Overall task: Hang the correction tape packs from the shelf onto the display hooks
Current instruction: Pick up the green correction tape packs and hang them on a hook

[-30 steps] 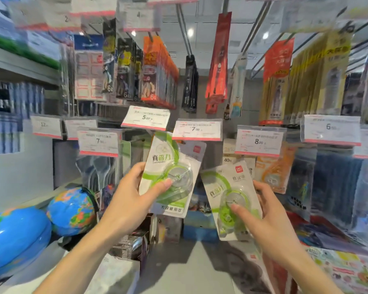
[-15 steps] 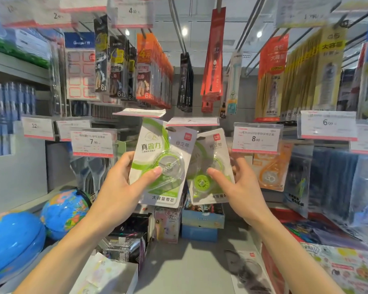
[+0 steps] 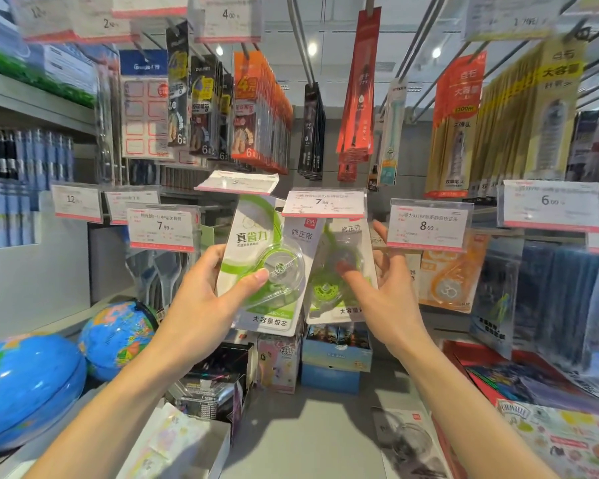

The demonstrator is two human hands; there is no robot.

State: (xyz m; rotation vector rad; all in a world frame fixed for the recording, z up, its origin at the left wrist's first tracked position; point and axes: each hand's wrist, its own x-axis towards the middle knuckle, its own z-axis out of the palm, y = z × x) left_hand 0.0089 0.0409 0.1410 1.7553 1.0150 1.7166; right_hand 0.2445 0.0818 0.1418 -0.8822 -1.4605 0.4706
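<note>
Two green and white correction tape packs are held up at the display hooks in the middle. My left hand [image 3: 204,295] grips the front pack [image 3: 270,264], thumb on its clear blister; its top sits under a tipped-up price tag [image 3: 237,183]. My right hand [image 3: 382,292] pinches the second pack [image 3: 339,271] just right of it, thumb on the front and fingers behind. That pack's top edge is hidden behind the 7.90 price tag [image 3: 324,202]. The hooks themselves are not visible behind the tags.
An orange correction tape pack [image 3: 450,274] hangs under the 8.00 tag [image 3: 429,226]. Two blue globes [image 3: 118,337] stand on the shelf at the left. Small boxes [image 3: 336,354] sit below the packs. Another pack [image 3: 408,440] lies flat on the grey shelf [image 3: 308,426].
Both hands have risen toward the hooks with their packs. The right pack moved up and left to sit beside the left one, and the price tag over the left pack tipped upward.
</note>
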